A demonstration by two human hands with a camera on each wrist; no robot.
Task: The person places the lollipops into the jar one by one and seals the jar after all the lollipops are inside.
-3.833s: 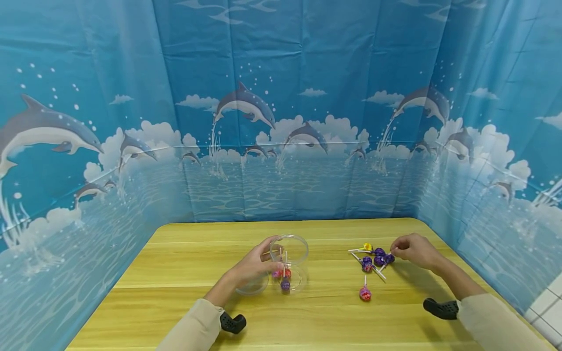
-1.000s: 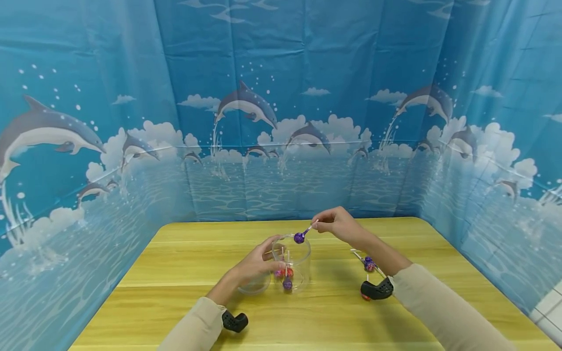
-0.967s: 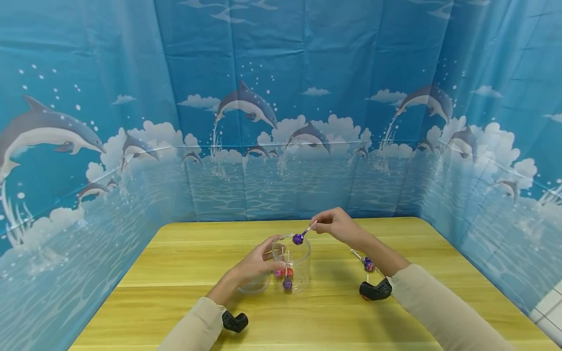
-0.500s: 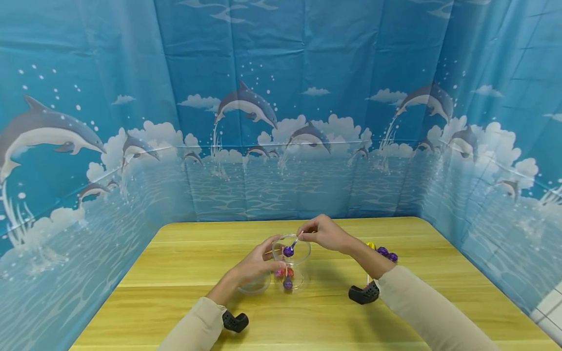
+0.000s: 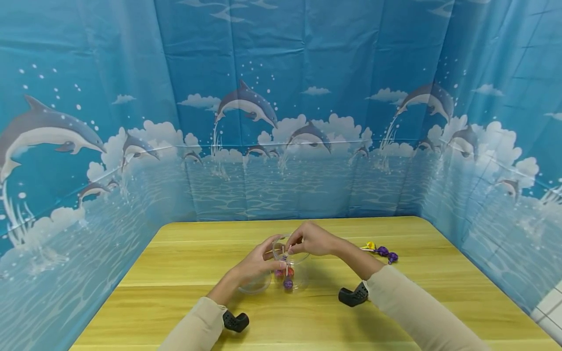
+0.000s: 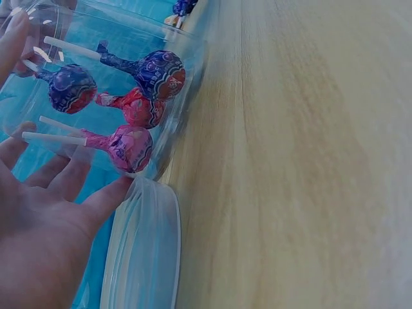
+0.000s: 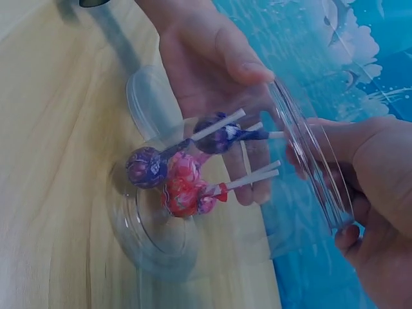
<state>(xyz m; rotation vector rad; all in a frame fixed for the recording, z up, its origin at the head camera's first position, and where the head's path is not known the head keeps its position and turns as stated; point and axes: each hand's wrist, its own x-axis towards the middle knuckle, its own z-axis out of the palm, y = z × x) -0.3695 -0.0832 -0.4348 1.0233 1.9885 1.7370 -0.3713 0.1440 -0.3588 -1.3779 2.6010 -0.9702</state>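
Note:
My left hand [image 5: 259, 262] holds a clear plastic jar [image 5: 303, 256] round its side, thumb toward me and fingers behind. Inside the jar lie a purple lollipop [image 6: 161, 74], a red one [image 6: 143, 108] and a pink one [image 6: 131, 149], sticks pointing toward the mouth. My right hand [image 5: 312, 239] is at the jar's mouth, its fingertips inside the rim. It pinches the white stick of another purple lollipop [image 7: 217, 134], whose wrapped head hangs inside the jar above the others. A clear round lid [image 5: 256, 283] lies beside the jar, under my left hand.
On the wooden table [image 5: 175, 278] to the right lie a yellow lollipop [image 5: 371, 245] and purple lollipops [image 5: 392, 257]. My right forearm hides part of that area. A blue dolphin curtain [image 5: 281, 185] hangs behind the table's back edge.
My right hand took a purple lollipop from the right-hand pile, carried it left over the jar, and lowered it through the mouth. The left hand and jar stay in place.

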